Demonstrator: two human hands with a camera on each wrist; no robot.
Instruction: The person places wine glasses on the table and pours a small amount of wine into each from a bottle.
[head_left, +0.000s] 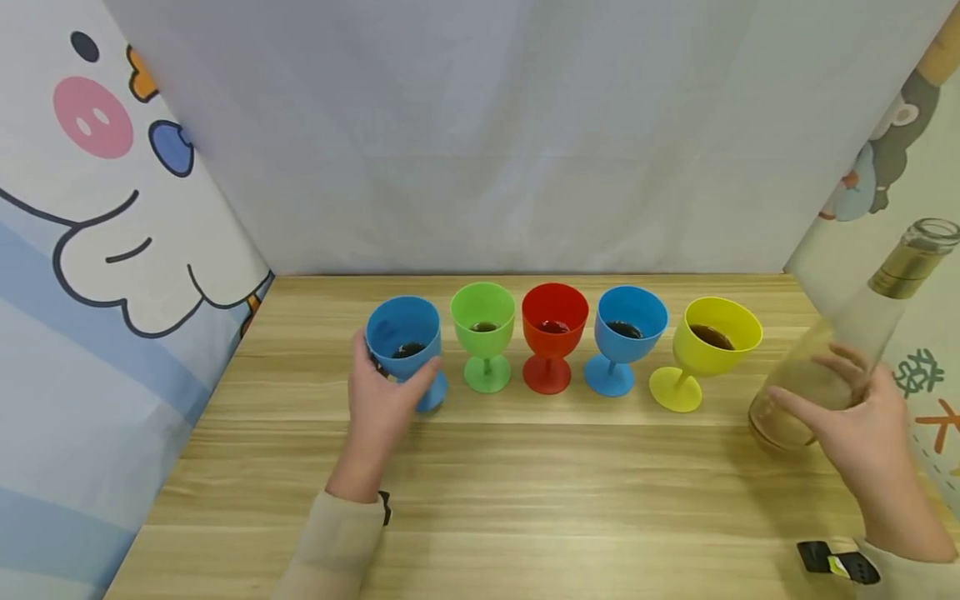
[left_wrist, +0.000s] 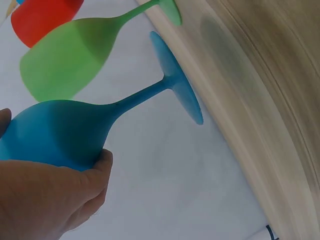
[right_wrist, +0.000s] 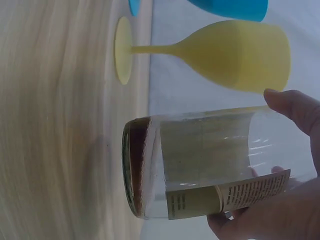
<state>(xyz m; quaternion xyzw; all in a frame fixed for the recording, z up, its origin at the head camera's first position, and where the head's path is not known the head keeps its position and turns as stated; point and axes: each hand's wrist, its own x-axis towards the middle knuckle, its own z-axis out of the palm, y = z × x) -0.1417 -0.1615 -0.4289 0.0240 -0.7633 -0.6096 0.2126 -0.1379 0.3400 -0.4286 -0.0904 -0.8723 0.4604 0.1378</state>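
Observation:
My left hand (head_left: pixel 382 396) grips the bowl of a blue goblet (head_left: pixel 403 321) at the left end of a row, thumb on the near side. A little dark liquid lies inside it. In the left wrist view the goblet's foot (left_wrist: pixel 177 80) shows close over the wood, with a shadow nearby. At the right, my right hand (head_left: pixel 862 417) holds a clear glass wine bottle (head_left: pixel 810 375) round its body, neck leaning to the right. The right wrist view shows its label (right_wrist: pixel 227 197) and a shallow layer of dark liquid (right_wrist: pixel 137 165) at the bottom.
Between the hands stand a green goblet (head_left: pixel 483 321), a red goblet (head_left: pixel 555 321), a second blue goblet (head_left: pixel 630 325) and a yellow goblet (head_left: pixel 716 337), each with dark liquid. They stand on a wooden table (head_left: pixel 525 500). A pale cloth (head_left: pixel 525 150) hangs behind; patterned sheets flank the sides.

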